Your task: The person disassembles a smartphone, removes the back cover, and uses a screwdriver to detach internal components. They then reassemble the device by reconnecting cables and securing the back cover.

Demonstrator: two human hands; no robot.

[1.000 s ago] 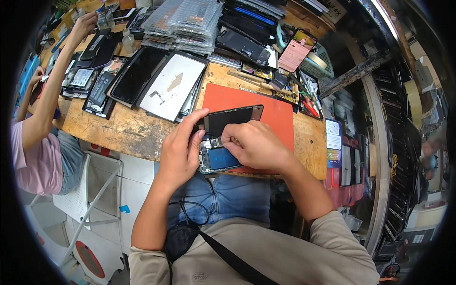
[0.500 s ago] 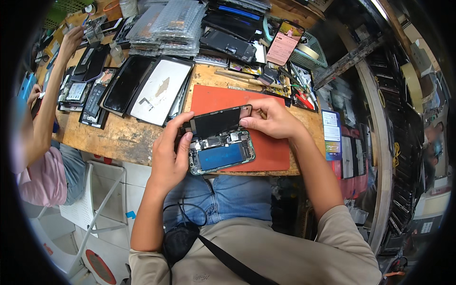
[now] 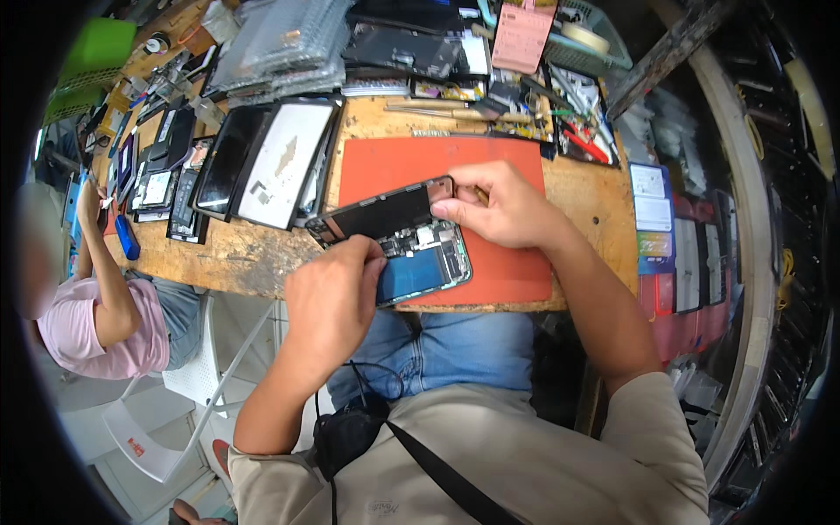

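An opened phone lies over the front part of an orange-red mat (image 3: 516, 262). Its body (image 3: 411, 276), with a blue rectangular face and exposed circuit parts, is nearest me. Behind it, the detached-looking black screen panel (image 3: 372, 213) is tilted up. My right hand (image 3: 499, 210) pinches the panel's right end between thumb and fingers; a small brassy bit shows beside those fingers. My left hand (image 3: 332, 293) is closed, its fingertips bunched over the left part of the phone body. It covers that end, and whatever it grips is hidden.
Phone panels (image 3: 284, 166) and stacked bubble-wrapped packets (image 3: 284, 44) stand at the back left. Tools, including red-handled pliers (image 3: 584, 144), fill a tray at the back right. Upright behind them is a lit phone (image 3: 522, 35). A co-worker in pink (image 3: 105, 324) sits at the left.
My left hand has let go of the panel's left end and moved onto the phone body, fingers bunched. The panel's left end now sits lower. My right hand keeps its pinch.
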